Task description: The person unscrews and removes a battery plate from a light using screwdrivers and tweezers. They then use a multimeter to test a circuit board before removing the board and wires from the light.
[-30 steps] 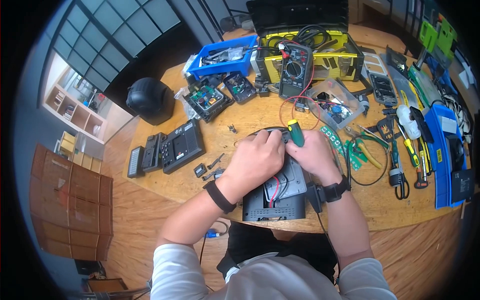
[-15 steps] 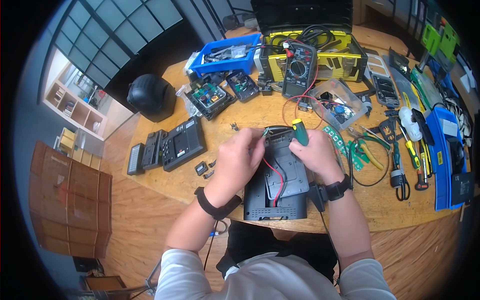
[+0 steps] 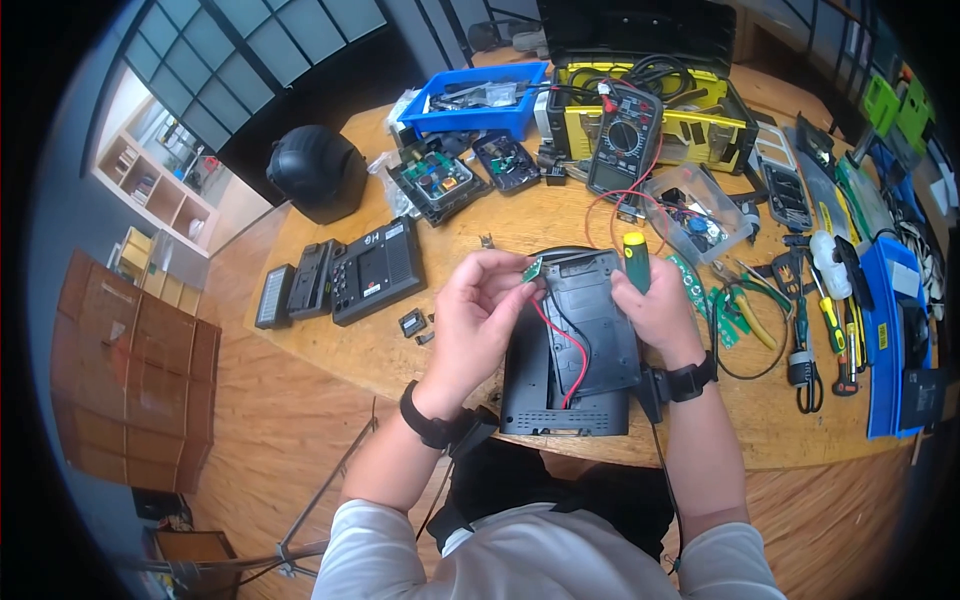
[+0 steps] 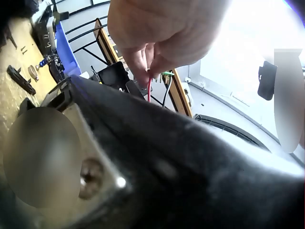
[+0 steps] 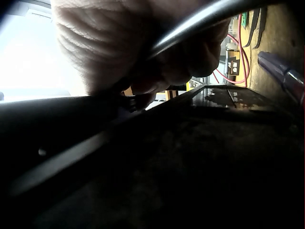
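Note:
The left hand (image 3: 478,318) pinches a small green circuit board (image 3: 533,270) between thumb and fingers, above the upper left of a black device housing (image 3: 595,345). Red and black wires (image 3: 583,362) run from the board down into the housing. In the left wrist view the left hand (image 4: 164,36) holds the board's wire end, a red wire (image 4: 149,89) hanging below. A green and yellow screwdriver (image 3: 637,262) is gripped upright in the right hand (image 3: 663,312), beside the housing's upper right edge. Dark shapes hide much of the right wrist view, where the right palm (image 5: 109,43) shows.
Behind the housing lie a multimeter (image 3: 626,135), a yellow toolbox (image 3: 745,130), a blue bin (image 3: 540,105) and a clear parts box (image 3: 735,228). Black devices (image 3: 385,270) stand to the left. Pliers (image 3: 748,315), screwdrivers and a blue tray (image 3: 884,350) lie to the right.
The left hand has moved left from the housing's top, lifting the small board with its wires. The right hand still holds the screwdriver, and more of the housing's back shows.

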The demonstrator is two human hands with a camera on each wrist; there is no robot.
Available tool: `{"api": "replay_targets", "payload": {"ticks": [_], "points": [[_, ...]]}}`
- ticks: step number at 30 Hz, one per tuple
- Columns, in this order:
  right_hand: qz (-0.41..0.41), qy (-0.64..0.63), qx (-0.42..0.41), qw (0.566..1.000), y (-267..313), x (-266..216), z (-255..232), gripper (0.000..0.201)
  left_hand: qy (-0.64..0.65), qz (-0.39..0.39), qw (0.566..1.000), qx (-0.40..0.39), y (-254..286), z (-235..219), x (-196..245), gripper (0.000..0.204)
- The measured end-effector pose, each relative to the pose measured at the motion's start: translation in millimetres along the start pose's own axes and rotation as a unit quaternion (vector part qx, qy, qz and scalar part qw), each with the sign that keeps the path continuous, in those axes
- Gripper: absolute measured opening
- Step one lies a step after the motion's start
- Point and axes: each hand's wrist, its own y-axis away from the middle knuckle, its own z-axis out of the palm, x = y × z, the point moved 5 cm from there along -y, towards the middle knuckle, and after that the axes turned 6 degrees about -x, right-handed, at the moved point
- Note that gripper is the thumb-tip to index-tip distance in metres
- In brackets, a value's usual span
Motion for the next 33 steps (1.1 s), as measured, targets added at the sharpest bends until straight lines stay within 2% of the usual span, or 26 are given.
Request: {"api": "replay_targets", "payload": {"ticks": [4, 9, 12, 22, 24, 25, 27, 29, 31, 32, 33], "points": [[-0.019, -0.002, 0.007, 1.0, 0.4, -2.1, -0.8, 0.02, 0.038, 0.002, 0.999, 0.016, 0.0, -1.7, -8.6, 0.034], [-0.037, 0.019, 0.001, 0.999, 0.0, -2.5, -0.9, 0.021, 0.181, 0.01, 0.983, 0.031, 1.5, -6.0, -23.7, 0.038], [-0.041, 0.016, -0.002, 0.999, 0.4, -4.7, -0.5, 0.021, 0.206, -0.005, 0.978, 0.04, 0.6, -7.8, -29.7, 0.04], [-0.044, 0.025, 0.002, 0.999, 1.4, -0.9, -2.8, 0.02, 0.179, 0.006, 0.983, 0.032, 3.4, -5.9, -26.4, 0.04], [-0.085, 0.033, 0.019, 0.996, 4.3, -8.5, -6.8, 0.02, 0.099, 0.073, 0.992, 0.026, 7.2, -5.5, -17.9, 0.034], [-0.088, 0.036, 0.02, 0.995, 6.0, -13.6, -7.5, 0.02, 0.102, 0.076, 0.992, 0.026, 8.2, -5.2, -15.3, 0.034], [-0.112, 0.023, 0.033, 0.993, 11.0, -25.5, -9.0, 0.02, -0.012, 0.151, 0.988, -0.006, 12.6, 0.5, 1.3, 0.029], [-0.125, 0.031, 0.033, 0.991, 12.7, -26.6, -9.9, 0.019, -0.023, 0.155, 0.988, 0.009, 16.5, 3.7, 10.9, 0.03], [-0.148, 0.037, 0.047, 0.987, 14.6, -35.1, -10.5, 0.018, -0.231, 0.197, 0.953, 0.01, 19.7, 5.9, 27.0, 0.034], [-0.146, 0.039, 0.04, 0.988, 14.6, -33.6, -11.2, 0.018, -0.276, 0.227, 0.933, 0.027, 17.3, 7.8, 34.7, 0.033], [-0.147, 0.041, 0.04, 0.988, 15.1, -33.1, -11.2, 0.018, -0.274, 0.228, 0.934, 0.028, 15.1, 9.2, 40.8, 0.033]]}}
